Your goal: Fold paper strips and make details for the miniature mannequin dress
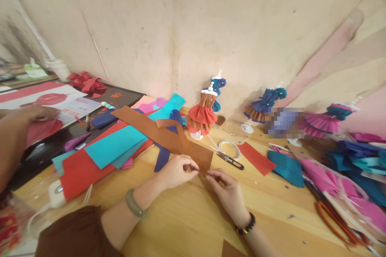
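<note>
My left hand [180, 172] and my right hand [226, 190] meet over the wooden table, thumbs and fingertips pinched close together. Between them they grip a narrow brown crepe paper strip [182, 134], mostly hidden at the fingertips. It curls back over a wide brown crepe paper piece [144, 128] lying just behind the hands. A dark blue strip [163, 157] pokes out beneath that piece. To the right of my fingers lie black thread snips [230, 160] beside a coil of white cord [222, 148].
Turquoise sheets [116, 144] and a red sheet [81, 174] pile up on the left. Small dress forms in ruffled paper, one with an orange-red skirt [200, 116], stand by the wall. Orange-handled scissors [334, 223] lie right. Another person's hand [42, 113] rests far left.
</note>
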Action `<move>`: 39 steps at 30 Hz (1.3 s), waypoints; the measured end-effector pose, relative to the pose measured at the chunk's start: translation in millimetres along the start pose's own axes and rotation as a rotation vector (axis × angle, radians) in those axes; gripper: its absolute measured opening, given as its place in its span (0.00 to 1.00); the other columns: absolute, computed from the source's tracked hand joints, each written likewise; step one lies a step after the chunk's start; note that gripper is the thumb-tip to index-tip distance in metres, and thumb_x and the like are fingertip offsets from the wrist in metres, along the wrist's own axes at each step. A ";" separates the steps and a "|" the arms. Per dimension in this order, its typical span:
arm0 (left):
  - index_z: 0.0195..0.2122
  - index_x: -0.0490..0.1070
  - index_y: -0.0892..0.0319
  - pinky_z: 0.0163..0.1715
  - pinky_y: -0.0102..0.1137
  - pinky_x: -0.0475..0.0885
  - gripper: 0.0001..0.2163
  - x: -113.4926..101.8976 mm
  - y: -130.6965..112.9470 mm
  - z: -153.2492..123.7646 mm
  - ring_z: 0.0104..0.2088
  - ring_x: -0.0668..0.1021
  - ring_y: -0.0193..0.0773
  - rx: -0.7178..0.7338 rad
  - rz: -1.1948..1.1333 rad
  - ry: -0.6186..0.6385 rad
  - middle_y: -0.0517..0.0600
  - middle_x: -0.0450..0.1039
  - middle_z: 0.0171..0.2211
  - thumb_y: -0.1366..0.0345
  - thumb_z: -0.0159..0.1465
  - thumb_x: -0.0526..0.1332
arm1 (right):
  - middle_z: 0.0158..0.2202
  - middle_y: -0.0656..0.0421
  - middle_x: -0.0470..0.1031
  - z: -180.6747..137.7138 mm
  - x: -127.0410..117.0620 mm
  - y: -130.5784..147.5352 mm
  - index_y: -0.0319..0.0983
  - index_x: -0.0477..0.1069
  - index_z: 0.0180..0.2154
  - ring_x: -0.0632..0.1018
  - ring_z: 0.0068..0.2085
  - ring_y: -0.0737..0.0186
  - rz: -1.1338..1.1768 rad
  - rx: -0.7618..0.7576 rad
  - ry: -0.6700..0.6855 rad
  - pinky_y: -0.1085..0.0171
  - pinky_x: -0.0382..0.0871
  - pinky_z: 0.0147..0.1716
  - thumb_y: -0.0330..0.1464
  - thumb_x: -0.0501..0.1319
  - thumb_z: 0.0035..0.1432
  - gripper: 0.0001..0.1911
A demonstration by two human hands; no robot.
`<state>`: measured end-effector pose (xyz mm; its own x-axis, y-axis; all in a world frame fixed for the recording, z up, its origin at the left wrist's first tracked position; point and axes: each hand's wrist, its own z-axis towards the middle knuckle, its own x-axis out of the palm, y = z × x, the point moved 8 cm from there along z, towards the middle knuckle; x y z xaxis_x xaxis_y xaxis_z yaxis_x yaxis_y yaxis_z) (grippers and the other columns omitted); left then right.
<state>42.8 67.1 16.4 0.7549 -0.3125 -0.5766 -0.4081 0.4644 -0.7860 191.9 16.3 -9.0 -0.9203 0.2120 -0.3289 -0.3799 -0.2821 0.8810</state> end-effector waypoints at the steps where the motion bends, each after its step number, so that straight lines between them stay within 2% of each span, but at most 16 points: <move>1: 0.28 0.77 0.61 0.24 0.24 0.63 0.06 -0.5 -0.9 0.1 0.22 0.69 0.29 0.001 0.002 0.004 0.47 0.72 0.23 0.68 0.53 0.61 | 0.27 0.56 0.74 -0.2 0.4 -0.5 0.38 0.75 0.30 0.73 0.27 0.62 0.005 0.000 0.005 0.65 0.69 0.28 0.35 0.62 0.52 0.07; 7: 0.26 0.74 0.61 0.26 0.24 0.65 0.04 -3.0 -9.3 0.2 0.24 0.69 0.30 0.047 0.021 0.054 0.47 0.71 0.26 0.69 0.54 0.60 | 0.32 0.54 0.74 -1.4 4.3 1.1 0.38 0.74 0.30 0.74 0.33 0.61 0.052 -0.017 0.042 0.65 0.69 0.32 0.34 0.61 0.54 0.07; 9: 0.29 0.73 0.61 0.27 0.24 0.65 0.04 -3.3 -9.7 -0.6 0.25 0.69 0.30 0.052 0.024 0.055 0.48 0.71 0.27 0.68 0.53 0.61 | 0.31 0.55 0.73 -1.9 5.5 0.8 0.38 0.73 0.31 0.74 0.32 0.61 0.062 -0.005 0.051 0.65 0.69 0.32 0.34 0.60 0.54 0.06; 13: 0.40 0.73 0.60 0.33 0.27 0.68 0.14 0.0 -11.9 -2.6 0.31 0.73 0.34 0.081 0.014 0.069 0.49 0.72 0.32 0.66 0.51 0.64 | 0.29 0.57 0.73 -3.0 8.7 3.3 0.38 0.73 0.31 0.73 0.31 0.62 0.062 -0.010 0.076 0.65 0.69 0.31 0.34 0.60 0.55 0.06; 17: 0.31 0.76 0.60 0.34 0.27 0.68 0.05 5.7 -15.3 -3.6 0.32 0.74 0.36 0.116 0.018 0.108 0.49 0.73 0.27 0.69 0.54 0.61 | 0.28 0.58 0.73 -4.4 11.8 5.6 0.39 0.74 0.31 0.73 0.30 0.62 0.056 -0.006 0.101 0.65 0.68 0.31 0.34 0.60 0.55 0.06; 19: 0.29 0.76 0.60 0.33 0.27 0.68 0.05 5.4 -14.9 -3.3 0.31 0.74 0.35 0.110 0.024 0.094 0.49 0.73 0.25 0.71 0.54 0.60 | 0.27 0.58 0.72 -4.8 10.8 4.9 0.39 0.74 0.35 0.72 0.29 0.63 0.053 0.011 0.083 0.65 0.69 0.31 0.34 0.61 0.54 0.07; 22: 0.29 0.76 0.60 0.32 0.26 0.68 0.05 4.8 -14.4 -2.9 0.30 0.74 0.35 0.104 0.027 0.074 0.49 0.73 0.25 0.72 0.53 0.60 | 0.28 0.58 0.73 -4.4 10.0 5.1 0.39 0.74 0.38 0.72 0.29 0.63 0.060 0.014 0.066 0.65 0.69 0.31 0.34 0.62 0.52 0.10; 25: 0.29 0.76 0.61 0.32 0.27 0.68 0.05 5.5 -14.1 -2.6 0.31 0.74 0.35 0.112 0.016 0.074 0.50 0.73 0.25 0.71 0.54 0.60 | 0.29 0.57 0.74 -3.3 11.3 5.8 0.39 0.74 0.33 0.73 0.31 0.62 0.071 0.008 0.081 0.65 0.69 0.32 0.34 0.61 0.54 0.07; 29: 0.29 0.77 0.61 0.31 0.26 0.67 0.05 5.1 -9.3 -1.8 0.29 0.73 0.34 0.081 0.001 0.070 0.50 0.72 0.25 0.70 0.53 0.61 | 0.32 0.55 0.75 -3.0 10.5 3.1 0.39 0.74 0.31 0.75 0.34 0.60 0.107 0.037 0.072 0.64 0.69 0.34 0.36 0.61 0.54 0.07; 31: 0.30 0.77 0.61 0.28 0.25 0.67 0.06 3.1 -5.5 -1.4 0.26 0.72 0.32 0.048 -0.002 0.052 0.49 0.71 0.25 0.69 0.53 0.61 | 0.33 0.54 0.76 -3.8 8.7 -0.9 0.38 0.74 0.31 0.75 0.32 0.60 0.161 0.088 0.044 0.63 0.70 0.33 0.37 0.62 0.52 0.09; 34: 0.31 0.78 0.60 0.26 0.25 0.66 0.07 -0.3 -4.0 -1.2 0.24 0.71 0.30 0.027 -0.012 0.028 0.48 0.71 0.25 0.67 0.54 0.61 | 0.28 0.56 0.77 -5.8 8.2 -8.2 0.37 0.74 0.34 0.76 0.27 0.62 0.268 0.200 0.018 0.63 0.72 0.29 0.41 0.63 0.51 0.13; 36: 0.31 0.78 0.60 0.28 0.25 0.67 0.06 -2.6 -7.5 -1.2 0.26 0.72 0.31 0.047 -0.025 0.017 0.48 0.72 0.25 0.66 0.55 0.61 | 0.25 0.57 0.77 -6.3 7.4 -10.1 0.37 0.74 0.34 0.77 0.27 0.61 0.302 0.243 0.006 0.63 0.73 0.30 0.42 0.64 0.49 0.15; 39: 0.31 0.78 0.59 0.32 0.26 0.68 0.05 -6.1 -15.6 -1.8 0.30 0.74 0.33 0.098 -0.061 0.002 0.49 0.74 0.26 0.68 0.55 0.62 | 0.26 0.56 0.78 -5.3 3.9 -9.8 0.38 0.74 0.33 0.78 0.29 0.59 0.310 0.244 -0.018 0.61 0.74 0.33 0.42 0.65 0.47 0.15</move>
<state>43.6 60.3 31.8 0.7755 -0.3442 -0.5292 -0.3096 0.5232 -0.7940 191.5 14.9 -20.7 -0.9851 0.1690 -0.0302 -0.0484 -0.1051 0.9933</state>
